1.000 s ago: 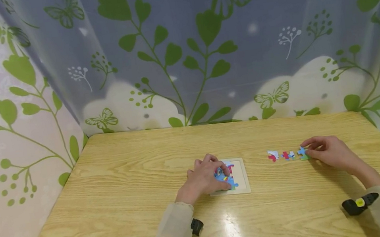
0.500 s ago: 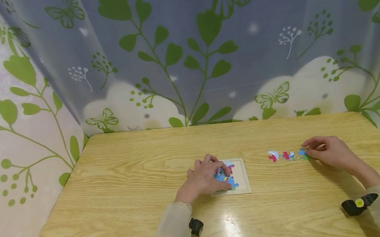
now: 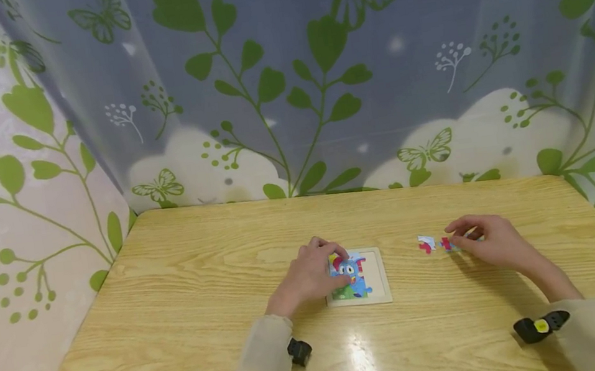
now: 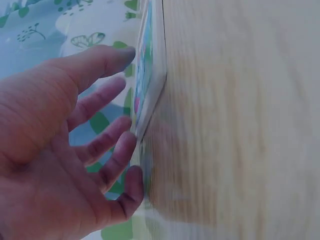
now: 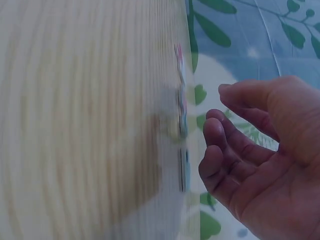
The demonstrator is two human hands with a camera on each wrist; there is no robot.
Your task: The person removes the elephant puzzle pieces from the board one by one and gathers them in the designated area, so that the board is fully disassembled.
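right hand (image 3: 492,240) has shifted left, above knobbed red-and-blue puzzle pieces (image 3: 445,243).

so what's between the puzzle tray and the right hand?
In the head view: bare tabletop beside the puzzle tray, then a white-and-red piece; a red piece shows just by the right hand's fingertips.
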